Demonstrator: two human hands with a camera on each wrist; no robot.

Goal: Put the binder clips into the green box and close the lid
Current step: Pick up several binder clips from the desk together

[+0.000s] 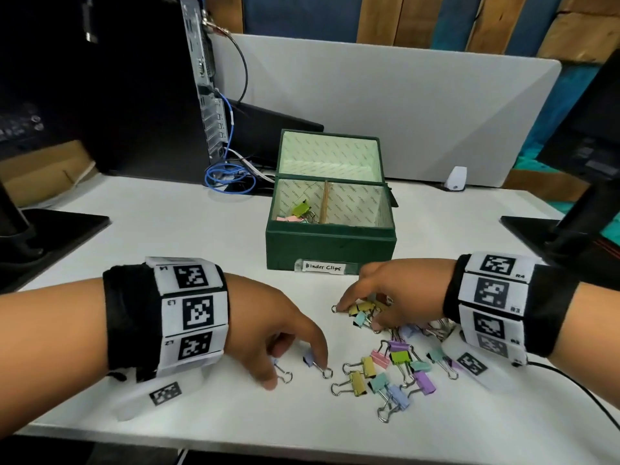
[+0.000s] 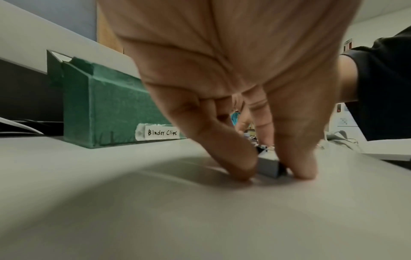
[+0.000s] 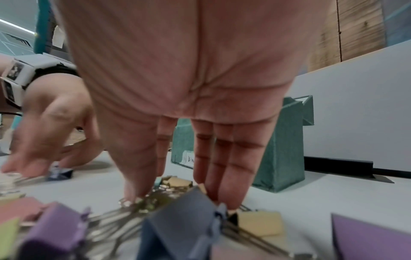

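Note:
The green box labelled "Binder Clips" stands mid-table with its lid upright behind it. A few clips lie in its left compartment. Several pastel binder clips are scattered in front of the box. My left hand is down at the pile's left edge, and the left wrist view shows thumb and finger pinching a blue-grey clip. My right hand reaches into the pile's far side, thumb and fingers closed around a cluster of yellow and teal clips; the fingers point down onto them.
A computer tower with blue cables stands at the back left. Monitor bases sit at the left and right. A grey partition backs the table, with a small white device before it. A black cable trails near my right wrist.

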